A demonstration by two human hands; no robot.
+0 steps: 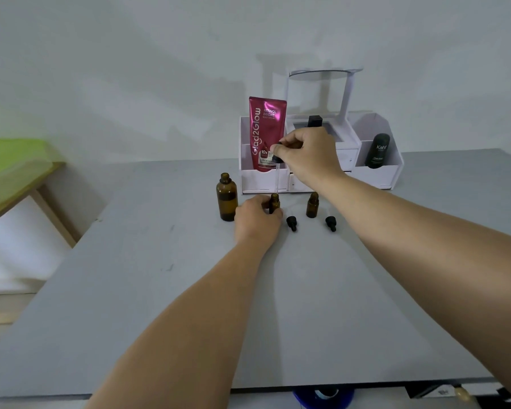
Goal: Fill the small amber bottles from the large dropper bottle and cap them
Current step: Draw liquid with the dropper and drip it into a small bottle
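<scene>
Your two forearms reach out over the grey tabletop (130, 290) toward a cluster of bottles near its far edge. Your left hand (255, 221) is wrapped around the base of a small amber bottle (274, 202), fingers closed on it to steady it upright, its open mouth facing up. Directly above that mouth hangs the glass pipette (276, 178) of the dropper, held by your right hand (307, 154), whose fingers (281, 146) are pinched on the black rubber bulb (276, 156). The pipette's long axis is close to vertical, and its tip sits just over the bottle neck, so what comes next depends on keeping tip and mouth in line; I judge you are on the filling step for this bottle. How full it is cannot be read through the dark glass. To the left, just beside your left hand, stands the large dropper bottle (227, 197), uncapped, amber and upright. To the right a second small amber bottle (312, 205) stands open and apart from both hands. Two black dropper caps (291, 223) (331, 223) lie on the tabletop in front of the small bottles, neither fitted yet. Behind everything sits a white organiser (375, 175) holding a pink tube (266, 134).
</scene>
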